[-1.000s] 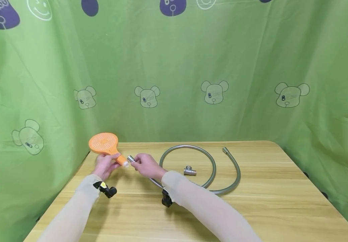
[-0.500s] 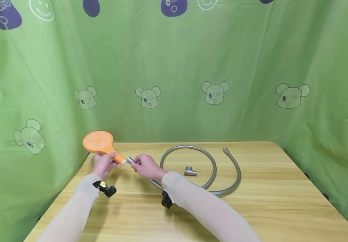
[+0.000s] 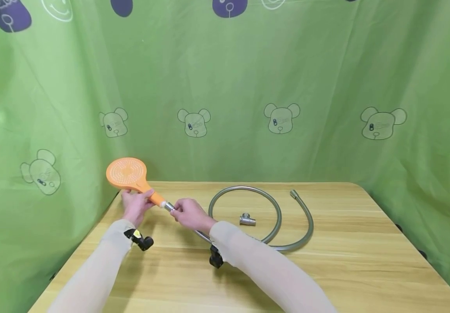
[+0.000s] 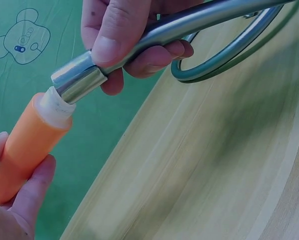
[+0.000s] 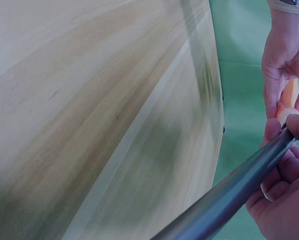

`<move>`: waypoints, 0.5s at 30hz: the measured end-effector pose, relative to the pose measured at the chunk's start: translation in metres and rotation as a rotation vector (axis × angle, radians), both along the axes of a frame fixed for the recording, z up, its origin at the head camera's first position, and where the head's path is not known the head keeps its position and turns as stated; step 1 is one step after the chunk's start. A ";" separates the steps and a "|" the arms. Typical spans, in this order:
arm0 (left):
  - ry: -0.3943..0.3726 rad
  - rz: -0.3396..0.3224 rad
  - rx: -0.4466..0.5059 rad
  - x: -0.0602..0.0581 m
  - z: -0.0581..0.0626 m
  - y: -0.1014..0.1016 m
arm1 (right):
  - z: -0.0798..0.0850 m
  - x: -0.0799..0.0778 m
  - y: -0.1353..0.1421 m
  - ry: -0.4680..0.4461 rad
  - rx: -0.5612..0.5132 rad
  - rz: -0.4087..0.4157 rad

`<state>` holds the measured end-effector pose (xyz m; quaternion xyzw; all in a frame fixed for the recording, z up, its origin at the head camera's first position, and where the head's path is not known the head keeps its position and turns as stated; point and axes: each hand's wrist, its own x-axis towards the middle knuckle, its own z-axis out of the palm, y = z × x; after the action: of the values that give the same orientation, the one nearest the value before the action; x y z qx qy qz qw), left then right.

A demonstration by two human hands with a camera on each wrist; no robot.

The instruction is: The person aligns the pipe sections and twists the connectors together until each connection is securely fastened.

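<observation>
My left hand grips the orange shower head by its handle, with the round perforated face turned up. A white threaded end sticks out of the handle. My right hand pinches the grey metal shower hose just behind its chrome end fitting. In the left wrist view the fitting's mouth sits right at the white thread, at a slight angle to the handle. Both hands are raised above the left part of the table. In the right wrist view the hose runs down from my right hand.
On the wooden table the rest of the hose loops round to a second fitting at the right. A small chrome angle valve lies inside the loop. Green curtain hangs behind and along both sides.
The shower head has moved left and tilted up, and its threaded end has come up against the hose fitting. Before, a gap showed between them. The right hand has hardly moved.
</observation>
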<state>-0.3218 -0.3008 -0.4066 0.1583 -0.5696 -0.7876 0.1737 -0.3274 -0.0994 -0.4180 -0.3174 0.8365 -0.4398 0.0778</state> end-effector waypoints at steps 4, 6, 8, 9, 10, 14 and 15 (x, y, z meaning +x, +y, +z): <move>0.013 0.008 -0.013 0.001 0.003 0.003 | 0.000 0.000 0.000 -0.009 -0.010 -0.006; 0.019 0.011 -0.020 0.000 0.004 0.005 | -0.001 -0.001 0.000 -0.011 -0.014 -0.013; 0.025 0.011 -0.029 0.000 0.005 0.007 | -0.001 -0.002 0.001 -0.013 -0.018 -0.019; 0.029 0.015 -0.033 -0.001 0.005 0.008 | -0.001 -0.002 0.001 -0.014 -0.017 -0.022; 0.033 0.017 -0.039 -0.001 0.006 0.008 | -0.001 -0.002 0.001 -0.013 -0.014 -0.024; 0.060 0.033 -0.046 -0.003 0.007 0.011 | 0.000 -0.003 0.000 -0.004 -0.032 -0.022; 0.065 0.036 -0.048 -0.003 0.007 0.012 | 0.000 -0.003 0.000 -0.003 -0.038 -0.023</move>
<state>-0.3243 -0.2892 -0.3992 0.1384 -0.5795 -0.7752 0.2100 -0.3304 -0.0996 -0.4180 -0.3083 0.8317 -0.4569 0.0680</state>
